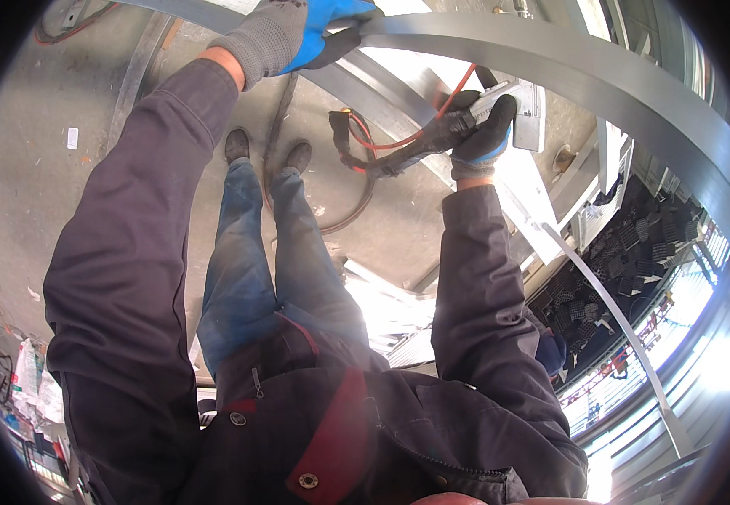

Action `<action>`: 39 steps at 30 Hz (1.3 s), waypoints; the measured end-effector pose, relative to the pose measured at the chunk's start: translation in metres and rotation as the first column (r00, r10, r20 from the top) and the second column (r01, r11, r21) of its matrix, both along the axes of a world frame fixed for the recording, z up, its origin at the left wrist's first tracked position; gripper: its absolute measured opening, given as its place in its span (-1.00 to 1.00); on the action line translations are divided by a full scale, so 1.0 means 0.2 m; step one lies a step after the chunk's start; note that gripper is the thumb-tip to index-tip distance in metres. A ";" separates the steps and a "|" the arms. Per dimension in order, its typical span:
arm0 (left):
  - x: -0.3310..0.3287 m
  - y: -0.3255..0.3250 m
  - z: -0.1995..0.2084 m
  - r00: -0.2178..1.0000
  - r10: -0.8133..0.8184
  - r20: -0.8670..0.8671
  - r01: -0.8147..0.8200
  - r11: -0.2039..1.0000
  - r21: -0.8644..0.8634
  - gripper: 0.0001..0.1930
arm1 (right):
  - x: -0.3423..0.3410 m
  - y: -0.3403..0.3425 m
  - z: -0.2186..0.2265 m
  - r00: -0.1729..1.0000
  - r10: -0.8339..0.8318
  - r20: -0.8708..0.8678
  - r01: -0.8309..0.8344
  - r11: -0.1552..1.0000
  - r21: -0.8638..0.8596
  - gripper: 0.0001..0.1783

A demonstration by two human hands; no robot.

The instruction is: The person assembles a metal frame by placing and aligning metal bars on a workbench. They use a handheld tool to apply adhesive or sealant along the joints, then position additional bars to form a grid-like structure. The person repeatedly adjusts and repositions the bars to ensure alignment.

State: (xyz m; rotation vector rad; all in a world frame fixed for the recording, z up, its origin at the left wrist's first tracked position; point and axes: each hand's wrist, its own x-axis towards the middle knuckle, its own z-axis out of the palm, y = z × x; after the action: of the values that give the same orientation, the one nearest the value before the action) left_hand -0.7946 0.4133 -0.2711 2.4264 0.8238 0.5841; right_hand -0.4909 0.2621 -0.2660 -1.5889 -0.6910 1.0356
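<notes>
Mid-weld by the look of it, big curved steel band [567,63] arching across the top, left hand [298,34] in a grey-blue glove clamped round its edge, right hand [483,135] closed on the black torch [432,135] below it; probably needs steady aim next

Grey-and-blue gloves [298,34], a grey metal band [567,59], a seemingly black tool [432,135] with a red cable [399,141].

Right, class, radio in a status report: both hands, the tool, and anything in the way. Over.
Left hand gripping the curved steel band. Right hand shut on the black tool, held against the metal frame. Red cable trails from the tool. Over.
</notes>
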 end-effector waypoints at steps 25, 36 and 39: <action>0.16 -0.05 0.00 0.778 0.617 0.115 0.160 -0.018 -0.987 -0.85 | -0.02 0.02 0.00 0.793 0.215 0.570 -0.273 0.962 0.016 -0.81; 0.04 -0.01 -0.05 0.987 0.159 0.036 -0.080 0.664 -0.743 -0.46 | -0.07 0.05 0.17 0.998 -0.003 0.070 -0.001 0.998 0.056 -0.60; 0.11 -0.03 0.01 0.999 0.035 0.002 -0.032 0.930 -0.366 -0.80 | -0.06 0.03 0.14 0.902 0.147 0.406 -0.118 0.988 -0.095 -0.69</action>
State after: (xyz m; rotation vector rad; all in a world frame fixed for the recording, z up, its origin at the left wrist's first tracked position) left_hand -0.7722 0.4073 -0.2694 2.0717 0.8854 0.4094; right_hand -0.5023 0.2682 -0.2375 -1.8651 -1.0725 0.8302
